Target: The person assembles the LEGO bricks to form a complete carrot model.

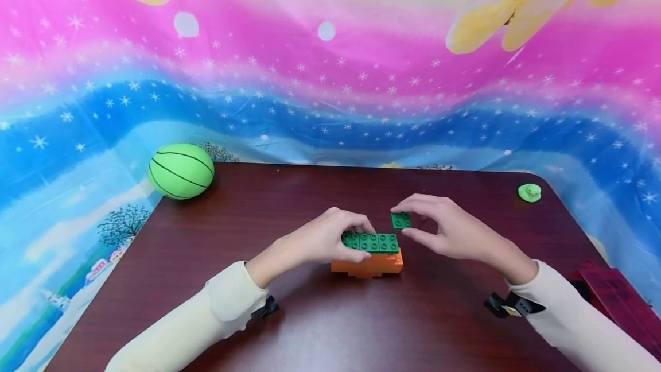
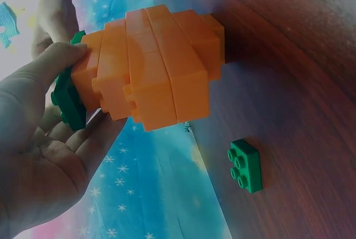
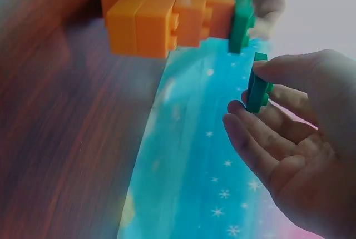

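Note:
An orange stepped brick build (image 1: 366, 267), wider in its middle tiers, stands on the table with green bricks (image 1: 379, 242) along its top. My left hand (image 1: 322, 237) grips this build near the top, thumb on the near side and fingers behind; in the left wrist view the thumb (image 2: 72, 55) lies at the seam of green and orange. Between thumb and fingertips, my right hand (image 1: 449, 225) pinches a small green brick (image 3: 258, 86), studs facing up, held apart from the build. Another green brick (image 2: 246, 165) lies on the table in the left wrist view.
A green ball (image 1: 181, 171) with black lines sits at the table's back left corner. At the back right is a small light-green duck (image 1: 529, 192). Something dark red (image 1: 619, 297) stands off the right edge. A printed cloth (image 1: 330, 85) hangs behind the table (image 1: 258, 200).

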Demonstrator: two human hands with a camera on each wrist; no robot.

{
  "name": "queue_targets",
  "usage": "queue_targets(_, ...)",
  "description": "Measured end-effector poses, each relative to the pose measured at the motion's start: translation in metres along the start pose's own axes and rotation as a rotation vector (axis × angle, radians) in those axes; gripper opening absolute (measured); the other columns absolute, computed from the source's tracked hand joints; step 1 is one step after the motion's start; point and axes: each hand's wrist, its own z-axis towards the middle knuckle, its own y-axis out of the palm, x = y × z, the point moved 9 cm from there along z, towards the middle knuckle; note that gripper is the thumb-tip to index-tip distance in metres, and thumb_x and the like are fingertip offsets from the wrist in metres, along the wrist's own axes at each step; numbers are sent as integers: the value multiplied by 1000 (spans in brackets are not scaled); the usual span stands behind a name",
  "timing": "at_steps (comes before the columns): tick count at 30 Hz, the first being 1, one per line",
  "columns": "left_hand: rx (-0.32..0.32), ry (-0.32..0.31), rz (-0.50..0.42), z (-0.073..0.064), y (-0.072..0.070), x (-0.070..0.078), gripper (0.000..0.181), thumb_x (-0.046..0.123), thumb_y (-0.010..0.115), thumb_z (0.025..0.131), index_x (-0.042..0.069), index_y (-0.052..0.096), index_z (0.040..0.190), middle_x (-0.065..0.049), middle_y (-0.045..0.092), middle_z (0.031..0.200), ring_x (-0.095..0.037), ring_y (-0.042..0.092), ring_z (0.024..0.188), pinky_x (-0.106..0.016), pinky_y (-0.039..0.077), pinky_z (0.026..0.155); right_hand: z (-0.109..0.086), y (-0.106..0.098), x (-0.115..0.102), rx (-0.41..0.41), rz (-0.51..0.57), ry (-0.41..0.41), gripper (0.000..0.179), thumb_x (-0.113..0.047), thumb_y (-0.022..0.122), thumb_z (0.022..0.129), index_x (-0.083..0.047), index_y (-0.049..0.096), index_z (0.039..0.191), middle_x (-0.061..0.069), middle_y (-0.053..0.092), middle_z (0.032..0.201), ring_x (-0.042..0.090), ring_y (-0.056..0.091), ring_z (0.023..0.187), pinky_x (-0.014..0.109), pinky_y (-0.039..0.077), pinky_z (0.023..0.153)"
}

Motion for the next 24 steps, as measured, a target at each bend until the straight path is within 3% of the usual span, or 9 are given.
queue_targets(5, -4, 54, 68, -2, 2, 5, 43, 24, 79, 91, 18, 68, 132, 4, 75, 115, -5, 66, 98, -23, 54, 89, -13, -4, -11, 42, 41, -49, 39, -11, 80, 89, -21, 72, 125, -7, 72, 120, 5, 63, 91, 20, 53, 69)
queue_targets(11, -7, 80, 103, -2, 2, 10, 38, 23, 77, 92, 17, 72, 129, 3, 75, 121, -7, 66, 99, -20, 53, 86, -19, 1, -20, 45, 86, -119, 36, -5, 81, 86, -15, 77, 121, -3, 73, 119, 8, 71, 100, 22, 58, 73)
queue_targets(17, -18, 63, 81, 0, 1, 11, 36, 21, 78, 91, 16, 73, 127, 2, 75, 119, -8, 64, 95, -19, 53, 83, -20, 7, -20, 40, 102, -102, 35, -7, 82, 85, -17, 77, 118, -3, 73, 119, 8, 71, 100, 27, 60, 73)
queue_targets(24, -28, 42, 70, 0, 1, 9, 36, 21, 79, 91, 16, 73, 127, 2, 75, 118, -7, 64, 94, -19, 52, 81, -18, 12, -17, 7, 123, -74, 27, -11, 80, 89, -19, 76, 114, -1, 73, 121, 6, 69, 96, 17, 53, 62)
